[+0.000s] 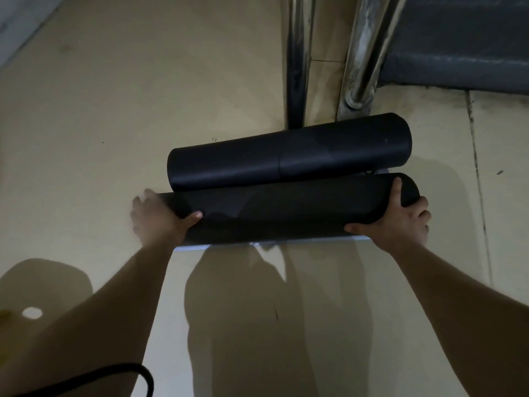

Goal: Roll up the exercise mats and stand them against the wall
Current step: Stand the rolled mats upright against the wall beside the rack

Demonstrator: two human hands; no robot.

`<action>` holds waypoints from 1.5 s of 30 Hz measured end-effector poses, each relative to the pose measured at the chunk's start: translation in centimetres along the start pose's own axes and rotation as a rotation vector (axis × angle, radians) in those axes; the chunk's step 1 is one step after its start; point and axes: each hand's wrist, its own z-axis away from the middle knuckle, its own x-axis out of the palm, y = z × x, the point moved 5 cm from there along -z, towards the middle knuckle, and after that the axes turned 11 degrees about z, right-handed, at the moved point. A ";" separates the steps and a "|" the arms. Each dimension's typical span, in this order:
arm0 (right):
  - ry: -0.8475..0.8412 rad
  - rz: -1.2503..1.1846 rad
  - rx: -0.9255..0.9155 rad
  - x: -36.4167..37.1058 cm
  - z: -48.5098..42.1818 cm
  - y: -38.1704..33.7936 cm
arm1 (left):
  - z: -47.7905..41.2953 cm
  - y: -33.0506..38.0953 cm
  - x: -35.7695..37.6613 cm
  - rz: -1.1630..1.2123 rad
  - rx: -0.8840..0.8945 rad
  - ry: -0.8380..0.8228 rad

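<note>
I've got both hands on the near rolled mat [286, 213], black, lying crosswise on the floor [143, 96]. Left hand [160, 217] grips the left end, thumb on top, fingers blurred. Right hand [400, 222] is curled round the right end. A pale edge shows along the mat's near side. The second rolled mat [289, 151] lies just beyond it, touching along its length. It sits at the foot of two steel posts [297, 61]. Black cable [134, 371] at lower left.
</note>
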 end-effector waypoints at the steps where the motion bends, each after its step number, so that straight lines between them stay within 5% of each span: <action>1: 0.018 0.039 0.000 -0.1 0.2 0.0 | 0.2 1.7 -0.1 -0.089 0.181 0.005; 3: 0.028 0.123 -0.029 -0.3 0.7 -0.4 | 1.2 5.3 0.8 -0.176 0.513 -0.148; 5: 0.071 0.258 -0.155 -0.6 0.9 -1.6 | 2.2 8.3 2.9 -0.238 0.645 -0.369; 9: -0.001 0.461 -0.444 -1.2 0.6 -4.3 | 2.6 10.2 5.5 -0.423 0.636 -0.483; 12: 0.119 0.519 -0.519 -1.3 3.2 -6.7 | 1.7 10.7 5.7 -0.492 0.591 -0.545; 15: 0.243 0.199 -0.229 1.1 7.9 -7.4 | 1.4 11.2 5.5 -0.523 0.579 -0.563; 19: -0.289 -0.361 0.249 8.7 10.3 -7.9 | 1.6 10.8 5.5 -0.503 0.600 -0.547; 23: -0.299 -0.821 0.237 12.0 8.9 -9.9 | 1.4 10.2 6.1 -0.477 0.608 -0.521; 28: -0.200 -1.099 0.223 11.7 7.9 -10.2 | 1.3 10.4 6.2 -0.456 0.615 -0.521; 33: -0.274 -1.529 0.301 10.8 7.8 -12.2 | 1.4 10.5 6.0 -0.465 0.604 -0.516; 42: -0.304 -1.562 0.394 10.5 7.7 -9.5 | 4.8 11.6 8.5 -0.550 0.430 -0.800; 45: -0.303 -1.594 0.382 10.0 7.7 -9.8 | 4.3 11.0 8.9 -0.416 0.402 -0.820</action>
